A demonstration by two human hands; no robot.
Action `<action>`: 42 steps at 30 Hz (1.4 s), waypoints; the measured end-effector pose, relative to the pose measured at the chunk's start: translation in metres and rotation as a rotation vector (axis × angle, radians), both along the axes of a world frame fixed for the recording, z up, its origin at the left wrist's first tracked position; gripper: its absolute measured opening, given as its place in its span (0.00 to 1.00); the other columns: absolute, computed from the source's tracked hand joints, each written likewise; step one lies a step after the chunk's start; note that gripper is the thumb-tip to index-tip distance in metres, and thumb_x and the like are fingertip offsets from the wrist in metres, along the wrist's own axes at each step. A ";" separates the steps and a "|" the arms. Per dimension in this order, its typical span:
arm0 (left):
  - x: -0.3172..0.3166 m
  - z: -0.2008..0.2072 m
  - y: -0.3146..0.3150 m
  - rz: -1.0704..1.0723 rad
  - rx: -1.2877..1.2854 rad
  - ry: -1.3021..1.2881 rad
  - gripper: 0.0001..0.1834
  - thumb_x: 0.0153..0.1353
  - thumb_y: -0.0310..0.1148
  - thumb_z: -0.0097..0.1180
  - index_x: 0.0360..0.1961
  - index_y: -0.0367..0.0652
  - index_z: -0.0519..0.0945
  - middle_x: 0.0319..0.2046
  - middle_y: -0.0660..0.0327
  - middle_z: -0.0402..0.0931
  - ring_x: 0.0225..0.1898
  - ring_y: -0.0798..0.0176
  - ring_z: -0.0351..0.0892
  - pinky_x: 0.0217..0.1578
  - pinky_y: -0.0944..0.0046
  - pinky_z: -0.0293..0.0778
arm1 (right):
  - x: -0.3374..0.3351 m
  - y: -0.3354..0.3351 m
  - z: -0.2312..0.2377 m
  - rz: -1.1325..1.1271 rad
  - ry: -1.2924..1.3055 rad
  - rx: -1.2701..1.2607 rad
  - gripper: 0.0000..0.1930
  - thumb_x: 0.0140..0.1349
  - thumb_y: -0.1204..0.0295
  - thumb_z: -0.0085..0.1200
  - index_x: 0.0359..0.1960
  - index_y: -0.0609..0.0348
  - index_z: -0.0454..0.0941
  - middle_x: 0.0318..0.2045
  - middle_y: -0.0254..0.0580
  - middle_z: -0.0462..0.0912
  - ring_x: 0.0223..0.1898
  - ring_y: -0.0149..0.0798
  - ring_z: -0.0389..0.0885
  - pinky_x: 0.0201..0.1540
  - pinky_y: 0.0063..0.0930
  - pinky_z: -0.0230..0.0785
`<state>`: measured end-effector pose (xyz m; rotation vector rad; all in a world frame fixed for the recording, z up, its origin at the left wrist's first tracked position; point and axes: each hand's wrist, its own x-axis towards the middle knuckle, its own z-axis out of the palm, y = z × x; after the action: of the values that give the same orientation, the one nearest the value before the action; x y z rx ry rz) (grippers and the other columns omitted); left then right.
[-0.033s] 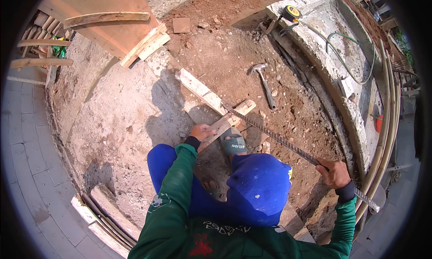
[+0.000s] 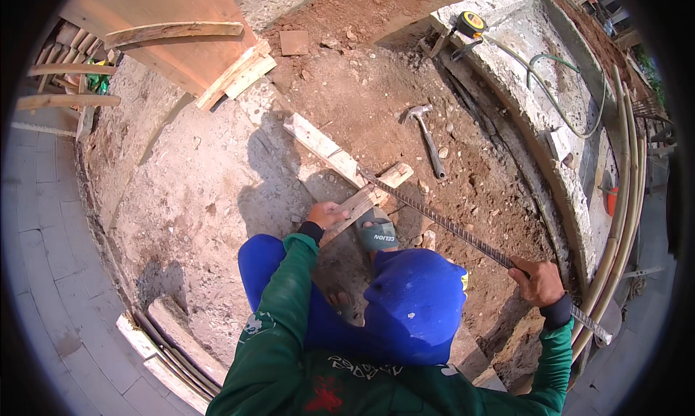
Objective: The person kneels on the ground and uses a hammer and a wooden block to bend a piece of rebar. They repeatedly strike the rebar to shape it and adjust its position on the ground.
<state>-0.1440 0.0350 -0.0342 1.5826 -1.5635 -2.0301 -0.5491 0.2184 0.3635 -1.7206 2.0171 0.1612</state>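
My right hand point(image 2: 539, 280) is wrapped round a long ribbed steel bar point(image 2: 456, 231), near its lower right end. The bar's far end rests where two pieces of wood meet. My left hand point(image 2: 327, 215) grips the near end of a short wooden batten point(image 2: 355, 205), which slants up to the right under the bar. A second, paler piece of wood point(image 2: 318, 142) runs from that joint toward the upper left. Beside the batten is my foot in a grey-green sandal point(image 2: 378, 235). Whether the bar's tip is wedged into the wood I cannot tell.
A claw hammer point(image 2: 427, 139) lies on the dirt beyond the bar. At the right stands a concrete trough point(image 2: 507, 112) with a tape measure point(image 2: 470, 24) on its rim, and bamboo poles point(image 2: 624, 221) alongside. A wooden panel point(image 2: 159, 36) is at the upper left.
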 end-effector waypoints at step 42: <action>-0.004 0.489 -0.051 0.125 -0.221 -0.377 0.17 0.65 0.34 0.58 0.52 0.38 0.77 0.41 0.56 0.81 0.41 0.64 0.81 0.45 0.65 0.76 | -0.012 -0.036 0.008 -0.305 -0.170 0.454 0.13 0.69 0.59 0.46 0.52 0.45 0.69 0.27 0.50 0.84 0.34 0.56 0.85 0.40 0.55 0.71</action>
<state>-0.1476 -0.0160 0.4552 1.9955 -1.6832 -1.4985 -0.5606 0.1826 0.3718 -1.1002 1.9066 0.3287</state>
